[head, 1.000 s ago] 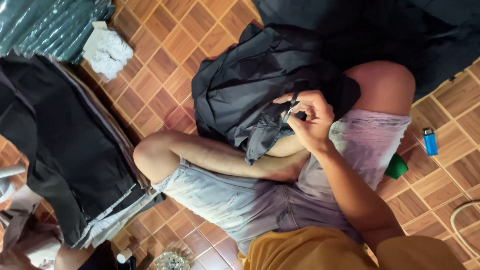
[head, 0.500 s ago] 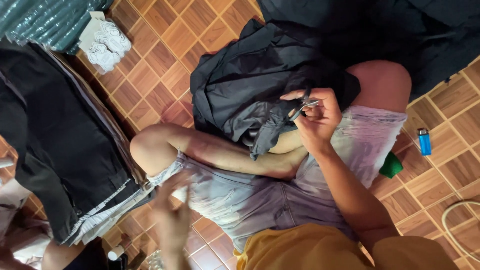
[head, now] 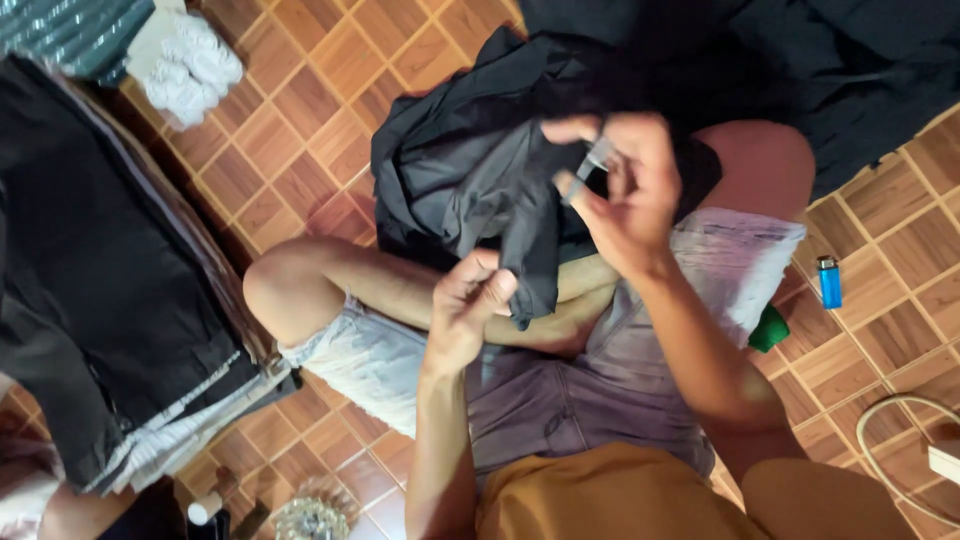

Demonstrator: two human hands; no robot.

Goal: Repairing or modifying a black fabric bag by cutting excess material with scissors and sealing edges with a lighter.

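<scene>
A black garment [head: 470, 170] lies bunched on my lap and crossed legs, with one flap [head: 530, 270] hanging down toward me. My right hand [head: 625, 195] is raised over the garment and pinches a small shiny metal tool [head: 597, 160] between thumb and fingers; the tool's exact kind is too small to tell. My left hand [head: 468, 305] is just below it, fingers curled on the lower edge of the hanging flap.
A stack of folded dark clothes [head: 90, 260] lies on the tiled floor [head: 300, 110] at the left, and white cloth [head: 190, 65] sits at the top left. A blue lighter [head: 829, 281], a green object [head: 768, 328] and a white cable [head: 890, 440] are at the right.
My left hand has come up from the bottom of the view to the garment's hanging flap. My right hand keeps the metal tool above the garment.
</scene>
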